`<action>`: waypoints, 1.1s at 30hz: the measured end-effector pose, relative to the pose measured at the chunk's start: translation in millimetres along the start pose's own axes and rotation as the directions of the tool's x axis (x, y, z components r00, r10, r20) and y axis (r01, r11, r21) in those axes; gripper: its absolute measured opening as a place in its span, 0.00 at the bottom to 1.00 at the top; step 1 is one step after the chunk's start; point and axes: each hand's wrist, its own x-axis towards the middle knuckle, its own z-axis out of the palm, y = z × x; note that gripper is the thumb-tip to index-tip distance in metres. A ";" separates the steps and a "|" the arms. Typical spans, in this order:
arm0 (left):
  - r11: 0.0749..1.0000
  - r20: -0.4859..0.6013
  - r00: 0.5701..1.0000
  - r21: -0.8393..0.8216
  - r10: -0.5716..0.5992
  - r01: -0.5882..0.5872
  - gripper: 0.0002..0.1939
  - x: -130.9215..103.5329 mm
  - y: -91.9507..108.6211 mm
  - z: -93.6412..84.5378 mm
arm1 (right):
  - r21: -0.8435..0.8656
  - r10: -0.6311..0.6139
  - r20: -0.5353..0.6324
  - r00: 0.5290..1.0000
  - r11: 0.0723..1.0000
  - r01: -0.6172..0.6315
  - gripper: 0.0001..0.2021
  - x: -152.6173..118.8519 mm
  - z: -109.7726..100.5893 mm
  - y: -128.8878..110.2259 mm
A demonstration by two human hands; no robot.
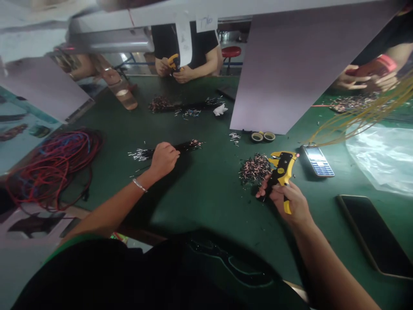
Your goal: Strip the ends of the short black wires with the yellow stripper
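Note:
My right hand (292,200) is wrapped round the handles of a yellow and black wire stripper (284,165), its head pointing up and away from me. Just left of the tool lies a heap of short copper-tipped wire scraps (254,168). My left hand (165,159) is closed, fingers curled down, over a bundle of short black wires (185,147) lying on the green table (206,206). Bare silvery ends (139,154) stick out to the left of that hand, coppery ends to the right. Whether its fingers pinch a wire is hidden.
Coiled red and blue cables (61,159) lie at left. A keypad phone (318,161), a dark smartphone (376,234) and a clear plastic bag (383,155) sit at right. Two tape rolls (263,137) lie by an upright panel (277,73). Co-workers' hands (176,71) work across the table.

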 end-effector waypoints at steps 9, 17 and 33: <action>0.992 0.220 0.974 0.101 0.050 -0.074 0.13 24.4 1.4 -2.7 | 0.016 0.014 -0.004 1.000 1.000 -0.014 0.09 0.3 0.0 1.3; 0.989 0.347 0.938 0.139 -0.011 -0.040 0.08 42.5 6.0 -9.7 | -0.018 0.007 -0.002 1.000 1.000 -0.007 0.08 -1.7 4.0 -3.8; 0.166 0.473 0.816 -0.823 -0.331 0.544 0.05 43.9 19.7 -41.7 | -0.006 0.002 -0.001 1.000 1.000 -0.002 0.08 -1.3 4.2 -2.3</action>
